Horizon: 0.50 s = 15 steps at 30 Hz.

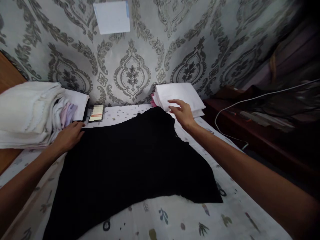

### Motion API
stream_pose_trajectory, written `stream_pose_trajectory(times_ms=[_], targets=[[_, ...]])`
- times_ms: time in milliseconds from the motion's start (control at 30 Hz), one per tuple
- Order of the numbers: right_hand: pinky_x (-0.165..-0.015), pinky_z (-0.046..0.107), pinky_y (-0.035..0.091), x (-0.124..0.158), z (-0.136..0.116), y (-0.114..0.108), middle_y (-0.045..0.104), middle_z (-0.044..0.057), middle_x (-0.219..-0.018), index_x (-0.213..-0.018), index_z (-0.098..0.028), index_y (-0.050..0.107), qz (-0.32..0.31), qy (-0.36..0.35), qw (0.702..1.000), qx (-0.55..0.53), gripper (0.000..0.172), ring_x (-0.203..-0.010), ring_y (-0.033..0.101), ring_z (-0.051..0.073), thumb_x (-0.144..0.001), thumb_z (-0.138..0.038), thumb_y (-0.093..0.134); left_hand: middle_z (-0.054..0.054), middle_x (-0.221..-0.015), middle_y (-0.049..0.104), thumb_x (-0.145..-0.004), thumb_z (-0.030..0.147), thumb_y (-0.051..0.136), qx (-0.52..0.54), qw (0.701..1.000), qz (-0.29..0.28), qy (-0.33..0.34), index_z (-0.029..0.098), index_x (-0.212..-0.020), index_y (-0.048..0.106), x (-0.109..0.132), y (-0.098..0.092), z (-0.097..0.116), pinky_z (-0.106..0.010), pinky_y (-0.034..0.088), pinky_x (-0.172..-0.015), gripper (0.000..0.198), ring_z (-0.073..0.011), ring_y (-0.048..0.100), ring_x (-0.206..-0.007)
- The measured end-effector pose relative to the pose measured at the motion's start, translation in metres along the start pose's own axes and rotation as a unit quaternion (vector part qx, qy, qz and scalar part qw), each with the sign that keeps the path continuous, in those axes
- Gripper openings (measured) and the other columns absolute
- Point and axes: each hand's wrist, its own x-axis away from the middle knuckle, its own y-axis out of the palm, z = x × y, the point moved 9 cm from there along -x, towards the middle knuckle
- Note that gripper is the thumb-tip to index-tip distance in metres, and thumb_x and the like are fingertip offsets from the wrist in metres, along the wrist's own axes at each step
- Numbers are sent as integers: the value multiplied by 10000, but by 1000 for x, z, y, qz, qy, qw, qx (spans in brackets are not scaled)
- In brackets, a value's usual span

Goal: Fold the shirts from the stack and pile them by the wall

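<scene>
A black garment (130,160) lies spread over a white patterned sheet (185,223). My left hand (71,136) is at its far left corner, fingertips on the dark edge; whether they pinch the cloth is hard to make out. Above the garment's far right part, my right hand (182,113) has its fingers apart and holds nothing. Just behind that hand sits a stack of folded white cloth (180,95), with some pink showing at its left side.
Folded white and pastel cloths (30,110) are piled at the left. A small card-like item (97,113) lies near the patterned wall (155,60). At the right, a white cable (262,97) crosses a dark red ledge (265,146).
</scene>
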Motion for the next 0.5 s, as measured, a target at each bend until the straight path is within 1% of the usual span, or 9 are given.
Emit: stream_pose_trajectory(times_ms=[67, 133, 200, 267, 333, 400, 433, 500], targets=[[-850, 404, 563, 39, 8, -22, 644, 117, -1196, -1166, -198, 673, 10, 0, 997, 74, 367, -926, 675, 240, -859, -364, 561, -171, -1228, 608, -910, 371, 375, 24, 1000, 16, -2, 165, -1170, 542, 22, -4, 3, -484, 501, -932, 371, -344, 592, -1134], [-811, 398, 557, 84, 23, -42, 672, 138, -1082, -1092, -181, 694, -13, 43, 987, 154, 388, -893, 670, 257, -866, -471, 571, -144, -1175, 627, -916, 437, 376, 68, 997, 36, 13, 203, -1160, 554, 56, -10, 11, -486, 489, -975, 383, -331, 605, -1118], [-813, 408, 545, 130, 36, -57, 679, 126, -964, -973, -192, 704, -46, 97, 972, 210, 413, -876, 664, 271, -870, -561, 551, -96, -1100, 665, -920, 484, 400, 126, 990, 34, 46, 262, -1122, 585, 99, -12, 24, -443, 510, -959, 353, -298, 638, -1059], [-819, 434, 531, 168, 39, -67, 668, 106, -899, -881, -218, 684, -68, 123, 960, 241, 433, -883, 654, 293, -844, -630, 554, -60, -1058, 702, -918, 493, 436, 173, 979, 7, 103, 315, -1092, 629, 148, -7, 42, -386, 550, -881, 315, -273, 667, -1005], [-770, 434, 522, 193, 31, -70, 647, 87, -845, -805, -235, 641, -86, 130, 956, 248, 414, -847, 639, 297, -795, -647, 599, -50, -1107, 719, -888, 503, 516, 175, 971, -13, 160, 349, -1134, 661, 192, -2, 61, -366, 568, -866, 325, -269, 681, -1019], [-676, 401, 501, 207, 20, -68, 609, 57, -757, -733, -244, 581, -99, 147, 957, 228, 364, -751, 611, 268, -744, -599, 657, -55, -1151, 717, -867, 517, 552, 148, 972, -3, 183, 352, -1163, 680, 221, 0, 72, -368, 577, -859, 362, -278, 684, -1042], [-635, 381, 483, 211, 15, -67, 586, 37, -708, -706, -246, 553, -101, 164, 960, 202, 342, -702, 590, 247, -724, -565, 676, -61, -1157, 716, -876, 512, 540, 131, 974, 5, 184, 343, -1160, 692, 229, 0, 75, -367, 582, -849, 364, -280, 686, -1048], [-586, 343, 456, 216, 3, -67, 565, 8, -663, -703, -244, 529, -92, 211, 968, 100, 315, -646, 559, 208, -695, -512, 695, -77, -1142, 725, -917, 464, 468, 103, 979, 12, 178, 311, -1132, 718, 233, 0, 76, -356, 589, -828, 364, -277, 698, -1038]])
